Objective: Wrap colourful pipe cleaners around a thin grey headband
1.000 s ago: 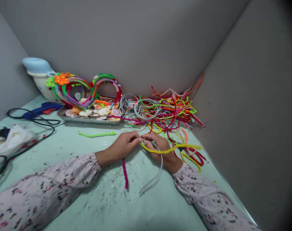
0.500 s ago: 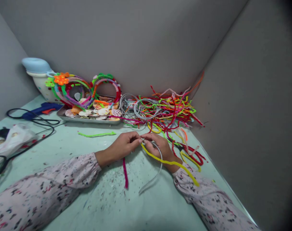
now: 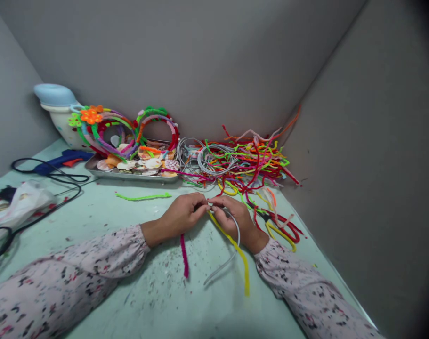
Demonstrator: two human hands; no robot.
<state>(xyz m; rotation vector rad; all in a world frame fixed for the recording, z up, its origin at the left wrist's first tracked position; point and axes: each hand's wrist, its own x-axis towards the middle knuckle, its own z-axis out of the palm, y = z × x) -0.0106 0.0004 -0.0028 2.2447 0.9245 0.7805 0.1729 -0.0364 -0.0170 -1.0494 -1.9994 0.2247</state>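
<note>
My left hand (image 3: 183, 213) and my right hand (image 3: 235, 217) meet at the middle of the pale green table (image 3: 104, 226), fingers pinched together on one end of a plain grey headband (image 3: 231, 254). A yellow pipe cleaner (image 3: 235, 249) starts at that same pinch and trails down toward me across the headband. Under my left hand a magenta pipe cleaner (image 3: 183, 254) lies on the table. Both hands are closed.
A heap of coloured pipe cleaners (image 3: 251, 162) and bare grey headbands (image 3: 210, 162) fills the back right corner. A metal tray (image 3: 129, 175) holds shells and wrapped headbands (image 3: 125, 132). A blue glue gun (image 3: 62, 159), black cables (image 3: 41, 197), a green pipe cleaner (image 3: 143, 196) and a plastic bag (image 3: 20, 202) lie left.
The yellow pipe cleaner's free end has swung from pointing right, over my right wrist, to hanging down toward me. My hands have stayed pinched at the headband's end.
</note>
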